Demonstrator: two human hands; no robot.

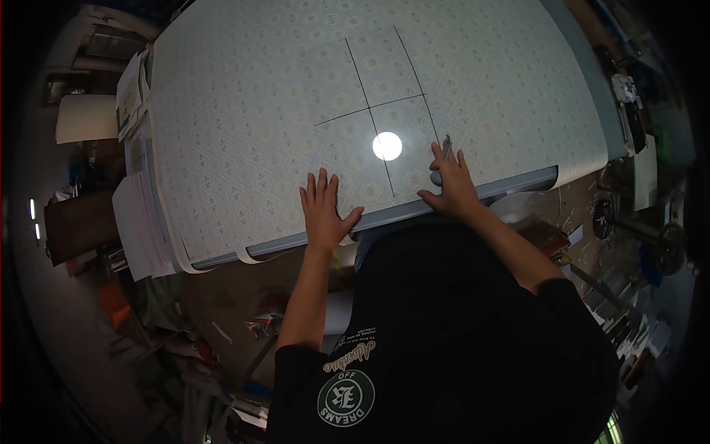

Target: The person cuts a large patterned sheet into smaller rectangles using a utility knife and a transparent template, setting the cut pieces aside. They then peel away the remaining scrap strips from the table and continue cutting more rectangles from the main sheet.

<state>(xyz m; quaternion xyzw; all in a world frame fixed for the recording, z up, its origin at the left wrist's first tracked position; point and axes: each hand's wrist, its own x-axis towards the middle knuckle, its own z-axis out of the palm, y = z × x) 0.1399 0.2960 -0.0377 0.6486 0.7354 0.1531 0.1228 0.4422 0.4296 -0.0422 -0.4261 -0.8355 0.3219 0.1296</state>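
At the lower centre of the frame, the left hand (323, 211) lies open and flat, fingers spread, on the near edge of the patterned sheet (244, 126) covering the bench (518, 182). Just right of it, the right hand (451, 185) rests on the sheet and grips a slim pen-like tool (446, 146). The tool's tip is beside the dark ruled lines (370, 111) that cross mid-sheet.

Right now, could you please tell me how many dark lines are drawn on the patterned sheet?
3: one long dark line beside the bright round light spot, a second long line right of it, ending at the right hand, and a shorter line crossing above the spot.
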